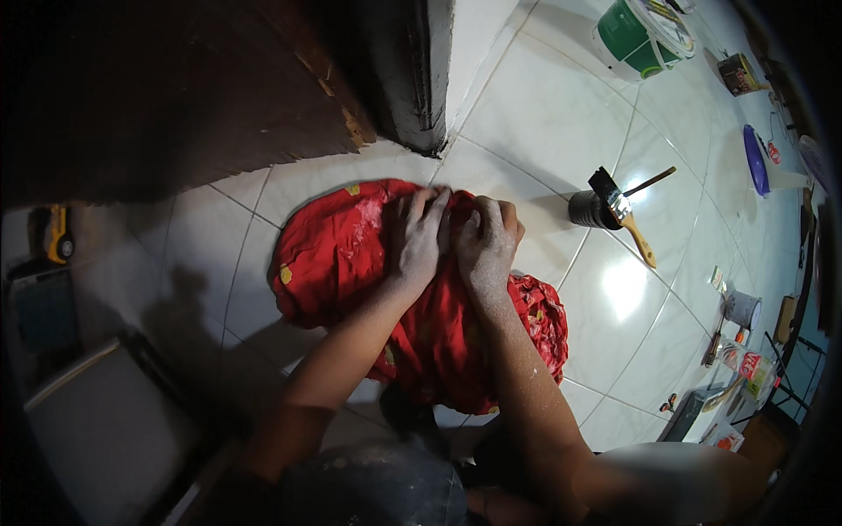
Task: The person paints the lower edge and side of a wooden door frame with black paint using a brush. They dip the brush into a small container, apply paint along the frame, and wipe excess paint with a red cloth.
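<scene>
A bunched red cloth (329,263) with small yellow patches and whitish dust lies on the tiled floor in front of me. My left hand (417,238), coated in pale dust, presses down on its upper middle with fingers curled into the fabric. Close beside it, my right hand (488,244) is also dusty and bunches up the cloth, its fingers bent. Folds hide the fingertips of both hands. At the lower right the cloth gathers into a crumpled, patterned bundle (541,320).
Just beyond the cloth stand a dark door (175,96) and its frame (425,96). To the right, a paintbrush (633,223) rests across a dark can (589,210). A green bucket (624,39) stands far right, with tools and containers along the right side.
</scene>
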Action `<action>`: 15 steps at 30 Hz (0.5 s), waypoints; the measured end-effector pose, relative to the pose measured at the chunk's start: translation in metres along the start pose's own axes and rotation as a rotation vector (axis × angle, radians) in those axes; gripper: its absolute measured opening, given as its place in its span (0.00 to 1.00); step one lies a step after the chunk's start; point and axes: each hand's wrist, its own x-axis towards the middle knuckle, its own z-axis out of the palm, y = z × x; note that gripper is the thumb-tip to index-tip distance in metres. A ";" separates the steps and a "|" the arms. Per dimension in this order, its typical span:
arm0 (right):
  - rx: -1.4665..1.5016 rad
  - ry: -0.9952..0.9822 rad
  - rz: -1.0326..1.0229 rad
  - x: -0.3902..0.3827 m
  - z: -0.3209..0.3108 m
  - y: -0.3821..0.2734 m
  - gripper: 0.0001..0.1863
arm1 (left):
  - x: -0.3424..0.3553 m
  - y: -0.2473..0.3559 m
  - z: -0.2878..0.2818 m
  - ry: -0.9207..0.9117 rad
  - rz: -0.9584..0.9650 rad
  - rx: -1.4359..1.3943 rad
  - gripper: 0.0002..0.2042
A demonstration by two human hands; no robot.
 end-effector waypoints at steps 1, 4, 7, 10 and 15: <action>0.047 0.030 0.042 0.001 -0.004 -0.001 0.15 | -0.002 0.005 -0.004 -0.004 -0.046 -0.088 0.18; 0.077 0.148 0.048 0.017 -0.005 0.006 0.10 | 0.013 0.032 -0.024 0.032 -0.150 -0.240 0.14; 0.085 0.120 0.041 0.059 -0.001 -0.002 0.06 | 0.026 0.025 -0.026 0.008 -0.066 -0.110 0.18; 0.139 0.070 -0.032 0.081 0.022 0.014 0.09 | 0.030 0.025 -0.032 -0.153 -0.055 0.015 0.22; 0.214 0.083 0.070 0.085 0.058 0.011 0.11 | 0.028 0.023 -0.033 -0.230 -0.078 0.306 0.26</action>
